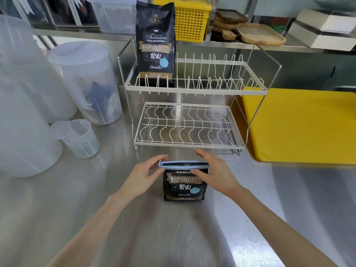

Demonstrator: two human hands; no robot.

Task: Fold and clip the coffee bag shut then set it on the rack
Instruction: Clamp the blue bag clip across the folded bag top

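Note:
A black coffee bag (184, 189) stands upright on the steel counter, its top folded down. A long light-blue clip (183, 165) lies across the fold. My left hand (146, 174) pinches the clip's left end. My right hand (215, 172) rests over the clip's right end, thumb on the bag's front. Behind stands a white two-tier wire rack (192, 89). A second, taller black coffee bag (155, 45) stands unclipped on the left of its upper tier.
Several translucent plastic jugs (84, 81) and a small measuring cup (79, 137) crowd the left. A yellow cutting board (304, 126) lies right of the rack. On the back shelf sit a yellow basket (190, 22) and wooden trays (260, 33).

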